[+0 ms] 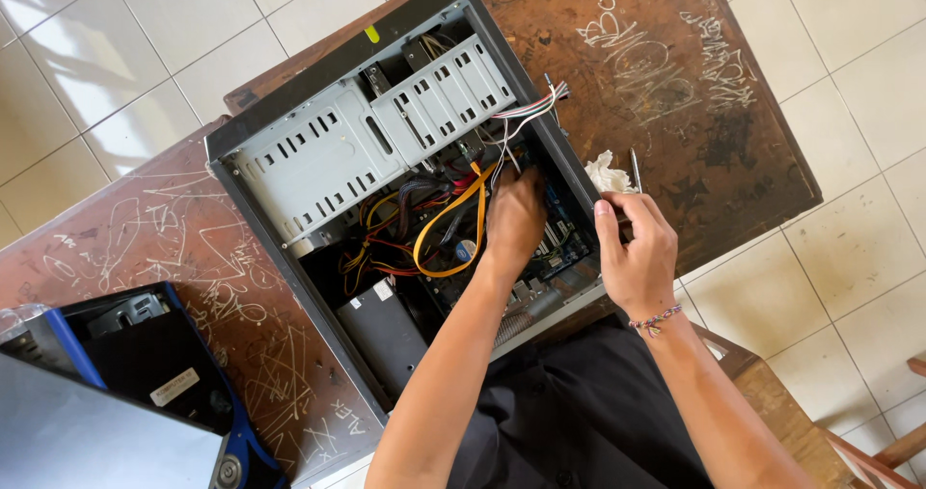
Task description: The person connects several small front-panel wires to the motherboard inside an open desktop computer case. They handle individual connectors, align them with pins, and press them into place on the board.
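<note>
An open black computer case (253,134) lies on its side on a scribbled wooden desk (675,94). My left hand (514,221) reaches down into it, between the orange flat cables (446,221) and the blue motherboard (567,241). Its fingers are hidden among the white and coloured wires (526,113), so I cannot tell whether they hold anything. My right hand (637,253), with a beaded bracelet at the wrist, grips the case's right edge (569,166). A grey perforated drive cage (386,132) fills the case's upper part, and a black power supply (386,333) sits at its lower end.
A crumpled white tissue (608,173) and a thin metal tool (636,169) lie on the desk just right of the case. A second black and blue computer case (145,354) stands at the lower left. White floor tiles (849,258) surround the desks.
</note>
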